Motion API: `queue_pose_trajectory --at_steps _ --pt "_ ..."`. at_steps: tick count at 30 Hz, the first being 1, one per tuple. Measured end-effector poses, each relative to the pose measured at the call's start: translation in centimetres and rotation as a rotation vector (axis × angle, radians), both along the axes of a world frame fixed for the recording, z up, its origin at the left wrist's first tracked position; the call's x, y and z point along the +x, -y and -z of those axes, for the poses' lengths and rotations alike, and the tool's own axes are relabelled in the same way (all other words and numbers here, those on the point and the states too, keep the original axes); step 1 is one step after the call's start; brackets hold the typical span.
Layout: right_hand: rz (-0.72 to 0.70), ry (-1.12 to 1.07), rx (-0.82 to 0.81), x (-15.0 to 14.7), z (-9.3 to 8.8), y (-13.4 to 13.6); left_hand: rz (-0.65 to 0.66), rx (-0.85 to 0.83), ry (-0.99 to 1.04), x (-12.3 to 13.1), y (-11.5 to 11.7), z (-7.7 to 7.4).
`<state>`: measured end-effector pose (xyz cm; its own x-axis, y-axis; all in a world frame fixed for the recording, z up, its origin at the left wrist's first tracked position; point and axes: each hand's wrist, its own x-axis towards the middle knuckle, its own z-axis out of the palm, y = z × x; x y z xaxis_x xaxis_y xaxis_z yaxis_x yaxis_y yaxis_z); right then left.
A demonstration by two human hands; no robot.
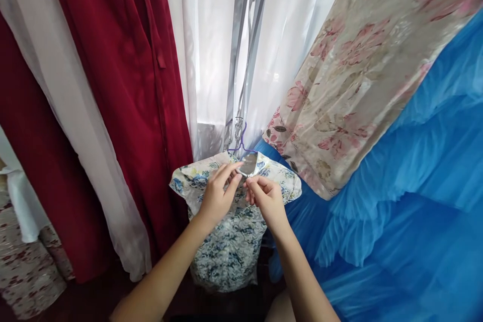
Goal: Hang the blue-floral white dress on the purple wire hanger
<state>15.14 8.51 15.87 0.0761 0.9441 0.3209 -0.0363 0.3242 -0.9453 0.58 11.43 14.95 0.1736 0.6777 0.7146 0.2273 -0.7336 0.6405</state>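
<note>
Floral dress: small, cream with a blue and green print, hung low at centre frame on a purple hanger. The hanger's hook catches on a silver metal rack that rises to the top centre of the frame.

Left hand: at the neckline from the left, fingers drawn narrow and pinching the collar fabric.

Right hand: at the neckline from the right, fingertips closed on the same collar edge, just beside the left hand. A grey patch of inner collar shows above the fingers.

Surroundings:
- Dark red garment hangs at upper left and reaches down past the dress's left sleeve.
- Sheer white fabric crosses it diagonally.
- White curtain hangs behind the rack at upper centre.
- Pink-flowered cream garment slants from upper right down to the dress's right shoulder.
- Blue tulle fills the lower right and presses against the dress's right side.
- Patterned red-and-cream cloth sits at lower left.

Crowding: the neighbouring garments close in on both sides of the dress. Its front and collar are unobstructed.
</note>
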Motion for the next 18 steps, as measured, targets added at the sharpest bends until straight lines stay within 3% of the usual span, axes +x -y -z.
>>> queue_pose_trajectory --at_steps 2,5,8,11,14,16,18 --pt "-0.011 0.037 0.024 0.4 0.2 -0.5 -0.029 0.053 -0.130 0.6 -0.7 -1.8" --pt "0.093 0.130 0.054 0.4 2.0 -2.3 -0.101 0.097 -0.205 1.1 -0.9 -3.2" --pt "0.145 0.245 0.013 -0.2 5.2 -4.0 -0.161 0.130 -0.081 0.1 -1.5 -4.2" --pt "0.085 0.238 -0.044 -0.8 7.9 -4.1 -0.225 0.035 0.146 -3.4 -4.1 -4.7" --pt "0.035 0.171 -0.066 -1.4 8.8 -3.0 -0.227 -0.224 0.531 -8.2 -8.0 -3.5" --pt "-0.034 0.111 -0.086 -2.1 8.7 -2.3 -0.180 -0.534 0.953 -10.8 -10.2 -1.4" --pt "-0.112 0.039 -0.118 -3.0 8.6 -1.8 -0.127 -0.744 1.137 -12.0 -11.3 1.5"
